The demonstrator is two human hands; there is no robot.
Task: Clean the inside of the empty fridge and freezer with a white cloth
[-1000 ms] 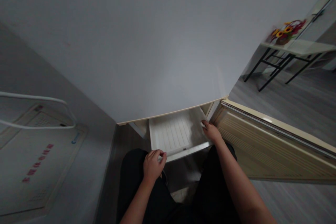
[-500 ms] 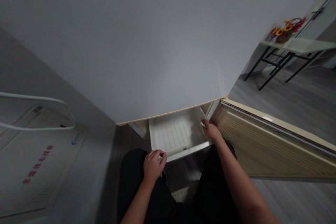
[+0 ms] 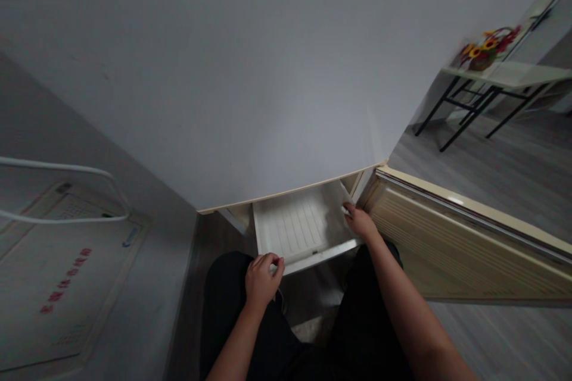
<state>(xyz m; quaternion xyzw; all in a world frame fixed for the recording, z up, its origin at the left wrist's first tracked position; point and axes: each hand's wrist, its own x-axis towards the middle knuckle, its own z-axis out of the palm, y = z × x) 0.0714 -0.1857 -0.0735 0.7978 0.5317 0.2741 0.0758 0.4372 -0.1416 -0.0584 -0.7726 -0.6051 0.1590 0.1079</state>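
Note:
A white drawer (image 3: 295, 227) with a ribbed floor is pulled partway out from under the cream-edged top of a white cabinet that looks like a small fridge. My left hand (image 3: 263, 277) is closed at the drawer's front left corner, thumb and fingers curled round the rim. On the right side wall, my right hand (image 3: 360, 222) is closed with its fingers over the upper edge. Nothing shows inside the drawer. Below its front edge are my dark-clothed legs (image 3: 369, 303), one on each side.
An open door (image 3: 465, 238) with a ridged yellowish inner panel stands to the right. On the left wall are a printed panel (image 3: 58, 286) with red characters and a white bent tube (image 3: 58, 164). A table (image 3: 513, 74) with a flower basket (image 3: 482, 59) stands far right.
The view has shifted very slightly. Both hands and the drawer keep the same places.

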